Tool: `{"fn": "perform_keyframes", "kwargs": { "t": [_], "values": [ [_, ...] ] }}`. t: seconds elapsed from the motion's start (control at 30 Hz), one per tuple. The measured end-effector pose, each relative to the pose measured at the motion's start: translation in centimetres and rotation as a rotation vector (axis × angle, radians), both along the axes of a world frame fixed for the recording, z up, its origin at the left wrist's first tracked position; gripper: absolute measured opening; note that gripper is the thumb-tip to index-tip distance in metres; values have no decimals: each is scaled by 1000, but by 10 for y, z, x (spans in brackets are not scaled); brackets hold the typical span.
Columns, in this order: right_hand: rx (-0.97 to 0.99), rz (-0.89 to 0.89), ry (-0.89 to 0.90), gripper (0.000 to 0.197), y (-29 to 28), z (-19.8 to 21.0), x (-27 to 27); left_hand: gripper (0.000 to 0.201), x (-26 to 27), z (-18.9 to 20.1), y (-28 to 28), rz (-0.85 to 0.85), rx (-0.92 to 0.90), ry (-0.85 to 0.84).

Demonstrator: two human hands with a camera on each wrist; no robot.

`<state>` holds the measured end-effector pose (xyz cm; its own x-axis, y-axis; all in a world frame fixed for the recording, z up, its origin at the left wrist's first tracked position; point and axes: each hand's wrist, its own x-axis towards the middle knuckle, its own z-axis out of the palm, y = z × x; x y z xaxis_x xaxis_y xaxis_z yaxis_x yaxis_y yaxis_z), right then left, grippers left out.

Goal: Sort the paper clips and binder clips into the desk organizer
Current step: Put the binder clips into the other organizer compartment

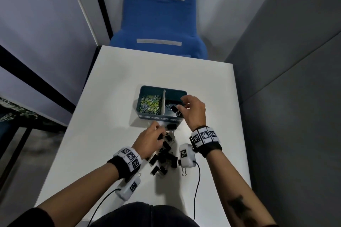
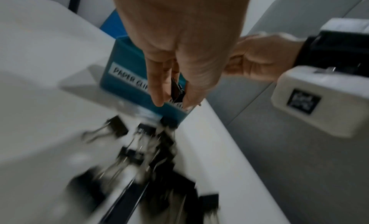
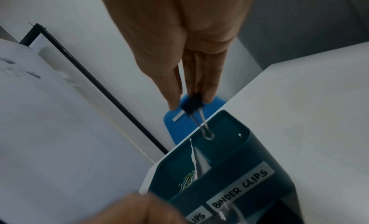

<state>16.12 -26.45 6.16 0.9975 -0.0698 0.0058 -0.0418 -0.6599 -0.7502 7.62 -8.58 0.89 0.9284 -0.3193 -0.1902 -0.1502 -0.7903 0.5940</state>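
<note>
Two hands, each pinching a black binder clip: right hand's clip [image 3: 192,104] lengthwise, wire handles toward organizer [image 3: 229,169].

Your white table [image 1: 114,86] carries the teal desk organizer [image 1: 147,116] (labels facing you) and, just before it, scattered black binder clips [image 1: 163,156].

Right hand [image 3: 179,53] pinching a black binder clip [image 3: 192,103], above teal organizer [image 3: 235,150]

Black wristbands [image 1: 212,148], white tagged cameras [image 1: 187,155]
</note>
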Motion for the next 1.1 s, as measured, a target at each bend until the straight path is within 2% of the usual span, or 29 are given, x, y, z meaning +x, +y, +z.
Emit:
{"fn": "perform_keyframes", "kwargs": {
  "t": [0.13, 0.27, 0.4, 0.5, 0.6, 0.63, 0.7, 0.83, 0.97, 1.1],
  "values": [
    [-41, -81, -10, 18, -7, -10, -6, 21, 40, 33, -11, 92, -98, -102],
    [-135, 19, 128, 18, -17, -38, -41, 36, 65, 50, -18, 119, -172, -177],
    [-287, 196, 338, 37, -28, -67, -76, 17, 49, 35, -9, 55, -93, -245],
    [-432, 316, 479, 55, -33, -78, -98, 11, 27, 3, 8, 39, 42, -167],
    [-525, 468, 604, 84, -35, -92, -118, 32, 11, -29, 19, 11, 229, 48],
    [-540, 495, 608, 87, -34, -96, -125, 42, 10, -38, 18, -27, 275, 87],
    [-569, 506, 562, 80, -30, -104, -137, 62, 11, -50, 8, -117, 314, 111],
    [-578, 450, 440, 44, -19, -113, -151, 82, 26, -60, -21, -245, 358, 133],
    [-546, 422, 360, 22, -20, -120, -156, 86, 30, -69, -42, -289, 441, 159],
    [-488, 323, 307, 16, -31, -128, -157, 73, 14, -72, -46, -307, 453, 55]
  ]
}}
